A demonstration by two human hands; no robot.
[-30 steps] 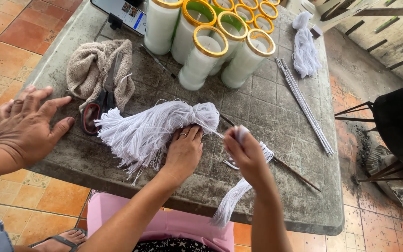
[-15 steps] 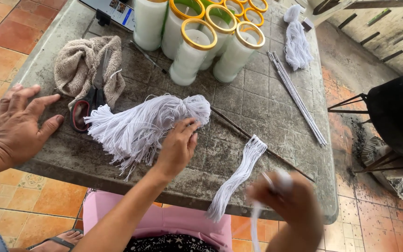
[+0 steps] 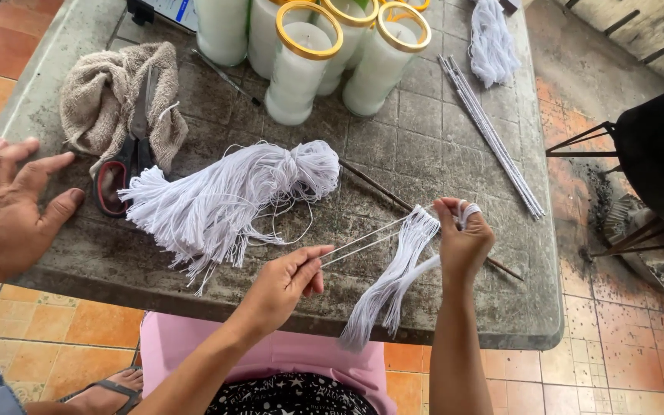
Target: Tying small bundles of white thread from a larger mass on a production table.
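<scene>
Grey stone counter carries a big white string bundle. Right hand grips a smaller string hank above the near edge; left hand fingers pinch two taut strands, seemingly separating them; drawing them free needs a steady pull.

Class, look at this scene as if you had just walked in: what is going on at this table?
A person stretches a few white strings between the left hand and right hand, above a small string bundle hanging over the table edge. A bigger bundle lies beside it, with tall candles behind. Another person's hand rests flat on the table's left side.
</scene>
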